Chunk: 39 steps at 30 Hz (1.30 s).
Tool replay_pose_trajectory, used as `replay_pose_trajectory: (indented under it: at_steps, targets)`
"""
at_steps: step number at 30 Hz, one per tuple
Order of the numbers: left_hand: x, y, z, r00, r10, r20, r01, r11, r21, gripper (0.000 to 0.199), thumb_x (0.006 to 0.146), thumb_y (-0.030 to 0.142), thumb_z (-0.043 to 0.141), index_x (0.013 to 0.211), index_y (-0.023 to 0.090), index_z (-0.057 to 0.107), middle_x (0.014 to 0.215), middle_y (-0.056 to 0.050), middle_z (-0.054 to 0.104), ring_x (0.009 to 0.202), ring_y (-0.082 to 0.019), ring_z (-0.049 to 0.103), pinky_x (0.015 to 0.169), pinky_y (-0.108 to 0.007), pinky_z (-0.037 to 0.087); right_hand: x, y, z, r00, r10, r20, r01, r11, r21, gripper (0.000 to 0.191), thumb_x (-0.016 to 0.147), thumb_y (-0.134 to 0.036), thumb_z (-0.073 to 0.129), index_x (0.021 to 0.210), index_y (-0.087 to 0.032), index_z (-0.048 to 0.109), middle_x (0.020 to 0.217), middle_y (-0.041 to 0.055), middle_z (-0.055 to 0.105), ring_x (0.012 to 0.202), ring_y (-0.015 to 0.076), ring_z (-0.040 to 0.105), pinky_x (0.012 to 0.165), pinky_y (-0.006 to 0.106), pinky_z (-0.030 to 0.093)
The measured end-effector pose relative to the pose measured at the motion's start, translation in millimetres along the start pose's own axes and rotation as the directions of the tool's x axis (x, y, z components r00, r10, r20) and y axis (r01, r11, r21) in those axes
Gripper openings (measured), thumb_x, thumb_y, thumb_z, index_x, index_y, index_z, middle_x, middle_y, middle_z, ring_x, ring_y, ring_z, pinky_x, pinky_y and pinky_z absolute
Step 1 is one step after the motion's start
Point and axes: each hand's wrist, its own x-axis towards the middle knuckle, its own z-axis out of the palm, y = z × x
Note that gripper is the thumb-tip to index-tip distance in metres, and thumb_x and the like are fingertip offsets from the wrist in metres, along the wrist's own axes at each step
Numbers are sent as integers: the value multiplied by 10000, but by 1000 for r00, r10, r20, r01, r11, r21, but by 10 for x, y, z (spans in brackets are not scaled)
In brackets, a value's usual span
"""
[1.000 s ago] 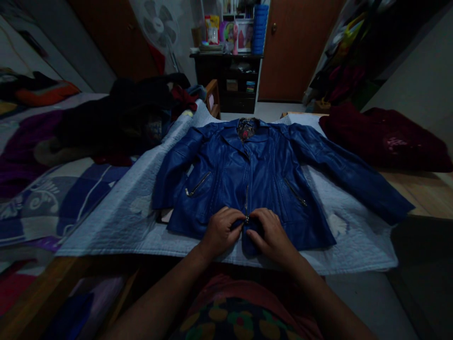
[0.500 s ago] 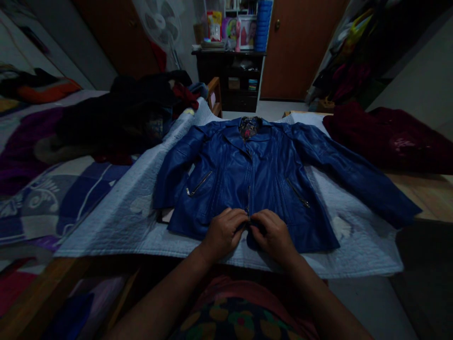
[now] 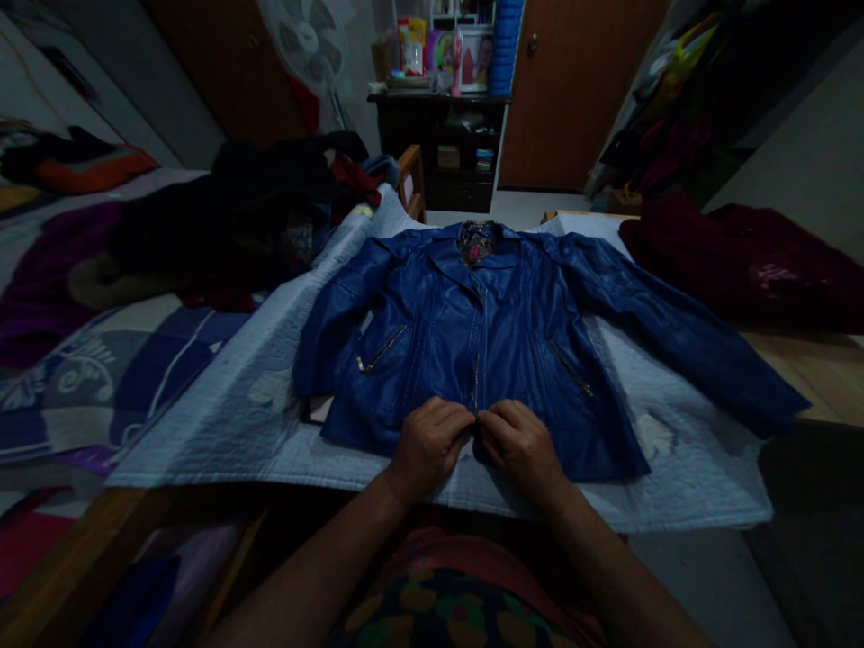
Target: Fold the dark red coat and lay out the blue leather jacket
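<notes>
A blue leather jacket [image 3: 445,333] lies front side up, its collar at the far end and its hem towards me. My left hand [image 3: 432,441] pinches the jacket's front edge at the hem, beside the bottom of the centre zipper [image 3: 476,378]. Fingertip to fingertip with it, my right hand [image 3: 519,445] is closed on the other front edge at the same spot. The zipper's lowest end is hidden by my fingers. Zipped pockets slant on both sides, and the right sleeve in view stretches out past the cloth.
Under the jacket is a pale blue quilted cloth [image 3: 236,432] over a table. Dark clothes [image 3: 236,216] are heaped on the left. A maroon garment [image 3: 742,265] lies on a wooden surface at the right. Behind stand a dark cabinet [image 3: 438,117] and a white fan [image 3: 310,40].
Both hands stay at the hem in almost the same place, with the right fingers slightly shifted. The whole view has moved a little.
</notes>
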Motion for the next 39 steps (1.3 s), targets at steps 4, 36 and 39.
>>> replay_pose_trajectory:
  at_steps: [4,36,39]
  targets:
    - [-3,1,14,1000,10,-25,-12,999,-52,106,886,142,547,951,173,624,899,-53,689,805,-180,589,727,-321,471,3,5,27,999,-37,-13,37,998,-51,196,941,-160,462,890,-163,651,805,65,581,747,186,470,696,311,377]
    - [-65,49,65,994,105,-37,-97,980,171,102,901,167,540,892,180,640,881,-38,695,800,-171,610,716,-311,450,-36,35,25,989,136,59,-147,955,259,179,883,-173,529,1039,-179,616,879,56,558,836,187,537,760,313,451]
    - [-90,56,57,998,67,-17,-63,983,171,105,900,173,543,923,187,644,916,-45,691,822,-181,611,724,-321,458,-12,47,-36,977,164,136,-200,924,325,174,870,-173,558,1031,-186,622,866,44,562,828,179,551,755,305,454]
